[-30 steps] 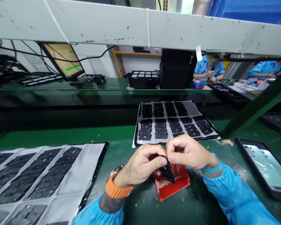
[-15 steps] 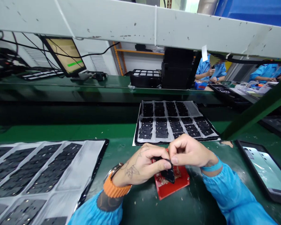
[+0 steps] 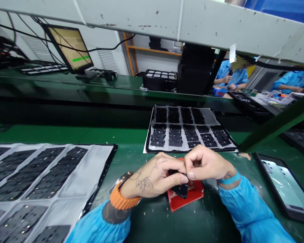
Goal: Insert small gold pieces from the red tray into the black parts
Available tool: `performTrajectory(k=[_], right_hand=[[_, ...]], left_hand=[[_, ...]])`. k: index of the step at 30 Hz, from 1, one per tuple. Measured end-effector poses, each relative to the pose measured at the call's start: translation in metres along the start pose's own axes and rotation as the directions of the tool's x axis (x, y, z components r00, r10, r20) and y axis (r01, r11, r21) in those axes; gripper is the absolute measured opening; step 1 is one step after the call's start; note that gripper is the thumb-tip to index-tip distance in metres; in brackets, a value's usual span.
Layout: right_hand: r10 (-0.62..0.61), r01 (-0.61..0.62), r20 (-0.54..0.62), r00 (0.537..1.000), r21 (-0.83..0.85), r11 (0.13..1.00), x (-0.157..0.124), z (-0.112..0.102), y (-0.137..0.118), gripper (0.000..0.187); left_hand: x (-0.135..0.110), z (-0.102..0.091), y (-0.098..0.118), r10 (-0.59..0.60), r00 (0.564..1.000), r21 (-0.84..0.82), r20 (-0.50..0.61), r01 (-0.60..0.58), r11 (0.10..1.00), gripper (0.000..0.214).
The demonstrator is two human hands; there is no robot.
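Note:
Between thumb and fingers, my left hand [image 3: 158, 175] grips a thin black plastic part [image 3: 180, 191], tilted over a red tray [image 3: 192, 199]. Small pale bits lie in the tray. My right hand [image 3: 206, 163] is closed in a pinch at the part's upper edge, its fingertips touching or nearly touching my left hand. Whatever sits in that pinch is too small or too hidden to make out. My fingers cover the upper end of the black part.
A large tray of black parts [image 3: 101, 168] lies at left, and a second parts tray [image 3: 207, 116] is behind my hands. At right stands a black case with pale green panels [image 3: 288, 185]. A green post [image 3: 276, 125] slants nearby. Two co-workers in blue sit beyond.
The view has shifted slightly. Both hands stay together over the red tray, and the black part's tilt has changed a little, showing more of its face.

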State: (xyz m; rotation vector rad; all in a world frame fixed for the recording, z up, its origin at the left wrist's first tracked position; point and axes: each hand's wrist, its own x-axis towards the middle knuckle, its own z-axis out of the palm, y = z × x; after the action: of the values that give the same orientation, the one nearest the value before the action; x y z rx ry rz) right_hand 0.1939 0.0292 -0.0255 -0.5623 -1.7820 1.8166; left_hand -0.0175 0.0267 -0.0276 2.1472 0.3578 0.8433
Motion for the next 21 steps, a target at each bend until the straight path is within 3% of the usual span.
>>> performTrajectory(k=[12,21], right_hand=[[-0.021,0.02,0.041,0.999,0.028,0.999,0.0038,-0.0024,0.0022,0.044],[-0.005,0.005,-0.004,1.0,-0.026,1.0,0.003,-0.0003,-0.0034,0.034]], left_hand=[[0.0033,-0.0017,0.0039,0.001,1.0,-0.004,0.005,-0.001,1.0,0.038],[0.0026,-0.0009,0.0037,-0.042,0.999,0.072,-0.003,0.042,0.997,0.036]])
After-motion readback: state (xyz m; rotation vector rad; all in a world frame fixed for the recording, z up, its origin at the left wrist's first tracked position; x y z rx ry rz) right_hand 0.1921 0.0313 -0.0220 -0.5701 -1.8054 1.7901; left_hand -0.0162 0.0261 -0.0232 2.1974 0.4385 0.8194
